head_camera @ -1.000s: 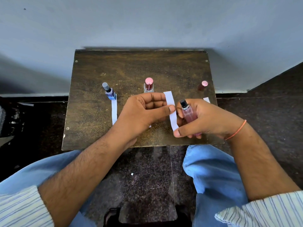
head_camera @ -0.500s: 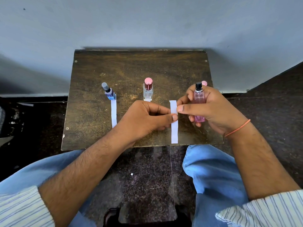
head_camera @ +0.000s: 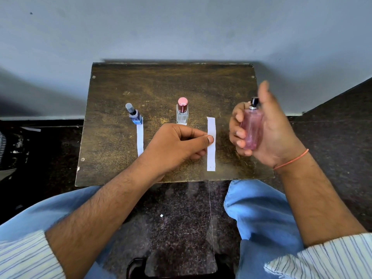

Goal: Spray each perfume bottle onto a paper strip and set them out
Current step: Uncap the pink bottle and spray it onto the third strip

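I am sitting with my knees at the near edge of the small wooden table (head_camera: 112, 137), with bare tabletop lying behind the bottles up to the far edge, which is meeting a grey wall (head_camera: 181, 27). My left hand (head_camera: 177, 146) is pinching a white paper strip (head_camera: 211, 158) upright between thumb and forefinger, while my right hand (head_camera: 267, 133), just beside it but apart, is gripping the pink perfume bottle (head_camera: 251, 129) upright, index finger raised. Farther back, a blue bottle (head_camera: 135, 116) is standing at the head of a second strip (head_camera: 140, 139), and a clear pink-capped bottle (head_camera: 182, 114) is standing mid-table.
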